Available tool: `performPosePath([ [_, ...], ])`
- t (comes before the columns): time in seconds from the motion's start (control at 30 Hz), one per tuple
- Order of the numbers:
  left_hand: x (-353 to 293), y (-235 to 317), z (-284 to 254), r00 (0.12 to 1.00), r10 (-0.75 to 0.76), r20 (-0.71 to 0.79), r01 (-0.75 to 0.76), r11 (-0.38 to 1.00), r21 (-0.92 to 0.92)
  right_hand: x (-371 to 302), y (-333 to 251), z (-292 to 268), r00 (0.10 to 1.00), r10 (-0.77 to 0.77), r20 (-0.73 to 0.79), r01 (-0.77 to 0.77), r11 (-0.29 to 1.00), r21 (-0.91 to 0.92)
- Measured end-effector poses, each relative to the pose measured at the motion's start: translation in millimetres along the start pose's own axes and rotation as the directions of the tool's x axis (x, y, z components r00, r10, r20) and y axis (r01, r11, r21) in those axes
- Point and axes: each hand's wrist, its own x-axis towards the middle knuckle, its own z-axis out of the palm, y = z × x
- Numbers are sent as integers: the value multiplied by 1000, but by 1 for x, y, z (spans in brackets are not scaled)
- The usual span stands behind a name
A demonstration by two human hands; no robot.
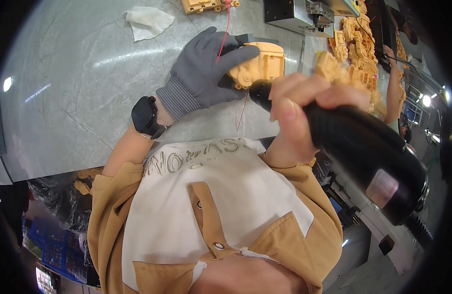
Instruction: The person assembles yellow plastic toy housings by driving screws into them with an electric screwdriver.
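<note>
Downward from the head view, two hands meet at an orange housing, a boxy moulded part held just above or against a grey worktop; the exact contact is hidden. The left hand, in a grey knitted glove, grips the housing from its left side, thumb laid across the near face and the other fingers partly hidden behind. The right hand, bare, is wrapped around a black power tool on the near right of the housing. The tool's nose points at the housing's lower edge; blur prevents telling whether they touch.

Judging by its look, the housing is light, stiff plastic, rather smooth, with thin ribs and small lugs that could chip or snap. Its broad outer walls seem the safest hold, with fingers clear of the lugs and of the tool's nose. The tool looks much heavier, its bulk lying behind the grip, so a full-fist hold suits it.

Beyond the housing lies a dark grey bar, partly covered. A thin red strand hangs across the gloved fingers, left of the housing. Farther left and beyond is a crumpled white cloth; beyond and to the right, a metal device. Right of the housing, similar orange parts lie heaped, with another person's arm past them.
</note>
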Motion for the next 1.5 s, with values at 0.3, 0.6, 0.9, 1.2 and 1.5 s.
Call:
performPosePath([
  [0.3,1,3,5,999,16,-48,-16,1000,-4,3,13,-36,998,47,47,-61,936,347],
  [0.6,0,2,7,999,11,-47,-13,999,-42,9,8,-33,984,78,161,-125,943,308],
  [0.9,1,3,12,993,-5,-122,3,1000,-17,8,8,-20,982,91,168,-126,969,213],
  [1.2,1,4,11,994,25,-107,-32,998,-61,-1,9,-14,983,-36,179,6,986,166],
  [1.5,2,12,2,999,-40,-5,40,999,-27,7,-5,-57,975,-195,-103,217,931,294],
])
